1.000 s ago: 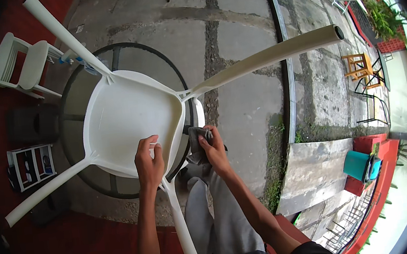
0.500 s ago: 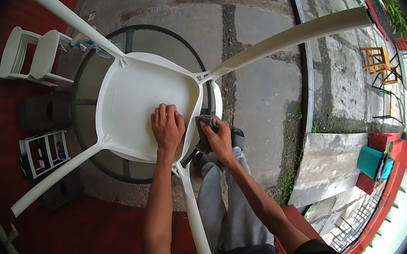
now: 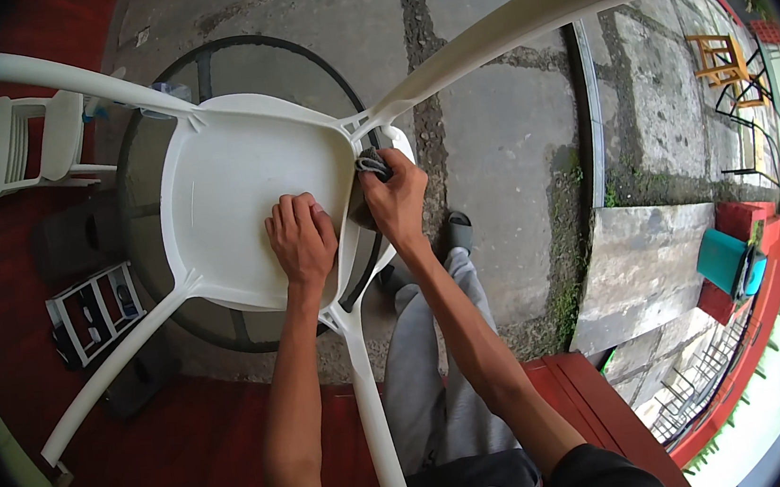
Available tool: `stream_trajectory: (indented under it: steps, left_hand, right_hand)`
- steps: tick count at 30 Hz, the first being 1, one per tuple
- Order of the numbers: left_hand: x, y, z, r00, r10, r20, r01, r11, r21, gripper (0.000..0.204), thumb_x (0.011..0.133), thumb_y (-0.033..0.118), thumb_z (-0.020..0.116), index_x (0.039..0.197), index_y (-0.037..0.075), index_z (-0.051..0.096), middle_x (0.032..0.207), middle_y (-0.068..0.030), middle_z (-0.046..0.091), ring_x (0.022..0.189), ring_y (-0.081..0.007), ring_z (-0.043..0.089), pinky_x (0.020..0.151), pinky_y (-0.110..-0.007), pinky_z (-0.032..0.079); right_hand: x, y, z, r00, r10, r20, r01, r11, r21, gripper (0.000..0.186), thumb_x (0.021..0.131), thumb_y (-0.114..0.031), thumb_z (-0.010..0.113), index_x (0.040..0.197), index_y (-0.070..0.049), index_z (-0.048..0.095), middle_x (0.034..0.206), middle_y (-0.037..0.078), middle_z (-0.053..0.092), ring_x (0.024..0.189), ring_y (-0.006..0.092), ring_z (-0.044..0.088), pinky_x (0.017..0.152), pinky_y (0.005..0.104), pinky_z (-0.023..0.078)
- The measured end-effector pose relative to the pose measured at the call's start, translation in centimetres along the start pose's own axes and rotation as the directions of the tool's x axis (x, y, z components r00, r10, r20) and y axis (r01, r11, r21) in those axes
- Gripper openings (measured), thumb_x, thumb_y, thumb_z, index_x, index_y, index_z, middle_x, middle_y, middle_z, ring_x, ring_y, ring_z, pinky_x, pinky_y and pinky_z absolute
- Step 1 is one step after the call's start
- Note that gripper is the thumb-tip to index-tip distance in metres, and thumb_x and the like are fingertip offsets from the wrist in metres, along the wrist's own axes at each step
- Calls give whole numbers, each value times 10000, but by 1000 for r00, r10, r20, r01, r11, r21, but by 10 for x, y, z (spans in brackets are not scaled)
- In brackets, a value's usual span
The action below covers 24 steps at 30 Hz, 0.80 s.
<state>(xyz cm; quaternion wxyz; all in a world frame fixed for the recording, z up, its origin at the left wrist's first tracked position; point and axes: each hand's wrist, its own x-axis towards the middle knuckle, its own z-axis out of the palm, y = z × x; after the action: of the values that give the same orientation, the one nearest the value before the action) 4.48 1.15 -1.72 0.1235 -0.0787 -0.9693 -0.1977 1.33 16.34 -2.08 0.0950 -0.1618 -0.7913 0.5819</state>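
Observation:
A white plastic chair (image 3: 235,169) rests upside down on a round glass table (image 3: 272,66), its legs splaying outward and its hollow underside facing up. My left hand (image 3: 302,238) lies on that underside near the right rim, fingers slightly bent and holding nothing. At the right edge of the seat my right hand (image 3: 400,202) grips a dark grey cloth (image 3: 371,164), pressing it against the rim just below the far right leg. Part of the cloth is hidden behind my fingers and hangs below them.
Another white chair (image 3: 63,135) stands at the left on red flooring, near a dark box (image 3: 76,240) and a small white rack (image 3: 98,317). A chair leg reaches toward me between my forearms. Far right are a wooden stool (image 3: 715,57) and a teal container (image 3: 722,256).
My right hand has slid the cloth farther away along the seat's right rim. The chair appears shifted left and turned slightly in view, with my left hand still on it.

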Motion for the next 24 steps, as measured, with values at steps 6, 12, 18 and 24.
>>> stream_trajectory:
  steps: [6,12,18,24]
  left_hand:
    - [-1,3,2,1000,2,-13,-1,999,43,56,897,117,535,914,68,516,884,-108,499,827,-322,527,724,-441,388]
    - [0,6,4,999,0,-45,3,998,69,58,893,126,539,901,74,514,882,-104,495,817,-318,527,715,-437,391]
    - [-1,6,5,999,2,-51,2,997,73,68,901,133,540,898,71,513,883,-106,495,822,-322,530,723,-441,396]
    - [-3,4,7,998,9,-64,-4,997,79,73,906,138,542,897,71,516,886,-105,499,818,-324,531,724,-440,398]
  right_hand:
    - [18,-6,-1,980,193,-51,-187,977,104,246,784,-116,650,944,70,674,648,184,619,579,153,587,593,333,490]
    - [-41,-1,-17,996,81,46,-82,996,33,214,748,-52,666,933,51,694,753,159,636,661,210,631,651,326,499]
    - [-45,2,-13,999,-4,34,0,994,113,236,721,21,630,945,57,695,801,155,619,650,267,598,628,328,479]
    - [-27,-3,-13,1000,19,25,-21,995,95,242,719,5,612,941,64,690,762,157,595,619,234,563,610,319,468]
